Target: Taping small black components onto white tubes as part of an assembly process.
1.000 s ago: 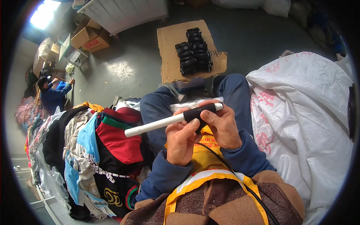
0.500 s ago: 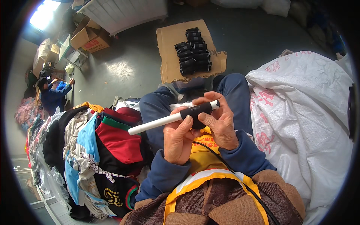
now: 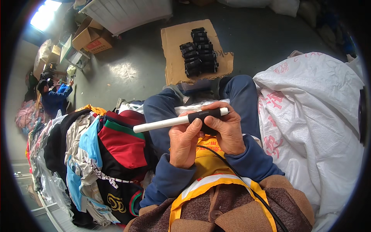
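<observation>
A white rod or tube (image 3: 156,125) lies across my two hands in front of my lap, its long plain end pointing left. Around its right part is a black band (image 3: 203,116), apparently fabric, with small pale marking on it. My left hand (image 3: 183,144) is closed on the rod, thumb at the band's left edge. With thumb and fingers, my right hand (image 3: 228,131) pinches the band and the rod's right end, where a short white tip shows. The undersides of the band and several fingertips are hidden.
Stacks of black folded pieces (image 3: 199,58) lie on a cardboard sheet (image 3: 174,46) on the floor ahead. Piled clothes (image 3: 119,143) are at my left, a big white woven sack (image 3: 313,116) at my right. A person (image 3: 56,100) works far left. A black cable (image 3: 232,167) crosses my apron.
The rod has tipped slightly nearer to level. My right fingers have shifted along its right end, and the black bit seen at the tip is gone, leaving the tip white.
</observation>
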Demonstrator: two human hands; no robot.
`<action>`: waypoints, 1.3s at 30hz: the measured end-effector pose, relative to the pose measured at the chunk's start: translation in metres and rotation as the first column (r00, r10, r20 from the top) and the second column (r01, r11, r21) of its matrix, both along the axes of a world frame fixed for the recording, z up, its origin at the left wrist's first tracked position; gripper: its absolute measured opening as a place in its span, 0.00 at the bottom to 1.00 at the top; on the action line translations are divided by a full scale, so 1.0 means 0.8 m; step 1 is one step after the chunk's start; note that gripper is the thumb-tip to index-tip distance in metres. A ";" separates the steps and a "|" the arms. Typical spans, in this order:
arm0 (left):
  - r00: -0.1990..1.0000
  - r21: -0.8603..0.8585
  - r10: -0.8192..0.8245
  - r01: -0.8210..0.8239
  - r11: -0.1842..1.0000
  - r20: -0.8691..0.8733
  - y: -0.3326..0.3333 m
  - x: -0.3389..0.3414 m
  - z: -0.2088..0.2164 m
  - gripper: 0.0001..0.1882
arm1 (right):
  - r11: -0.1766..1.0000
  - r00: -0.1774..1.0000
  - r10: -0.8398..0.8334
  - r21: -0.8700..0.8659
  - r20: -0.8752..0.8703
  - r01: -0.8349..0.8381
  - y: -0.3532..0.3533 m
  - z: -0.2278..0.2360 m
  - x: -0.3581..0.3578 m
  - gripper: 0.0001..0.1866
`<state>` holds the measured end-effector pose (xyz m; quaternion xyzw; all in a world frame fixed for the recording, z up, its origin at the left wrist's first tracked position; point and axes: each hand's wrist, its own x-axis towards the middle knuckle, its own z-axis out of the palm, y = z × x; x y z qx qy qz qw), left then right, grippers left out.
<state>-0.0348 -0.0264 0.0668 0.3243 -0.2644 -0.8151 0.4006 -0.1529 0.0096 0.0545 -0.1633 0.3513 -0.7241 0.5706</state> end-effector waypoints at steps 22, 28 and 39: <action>0.998 -0.017 0.055 -0.055 0.998 -0.027 0.002 0.007 0.007 0.15 | 0.998 1.000 0.003 -0.064 0.027 -0.001 -0.003 0.013 0.005 0.13; 0.999 -0.011 0.029 -0.029 1.000 -0.037 0.005 0.002 0.006 0.17 | 1.000 1.000 0.031 0.003 0.001 -0.031 0.004 0.001 0.000 0.13; 0.986 0.027 0.097 -0.094 0.995 -0.132 0.007 -0.003 0.005 0.18 | 1.000 0.992 0.007 0.024 0.129 -0.010 0.003 0.009 0.002 0.11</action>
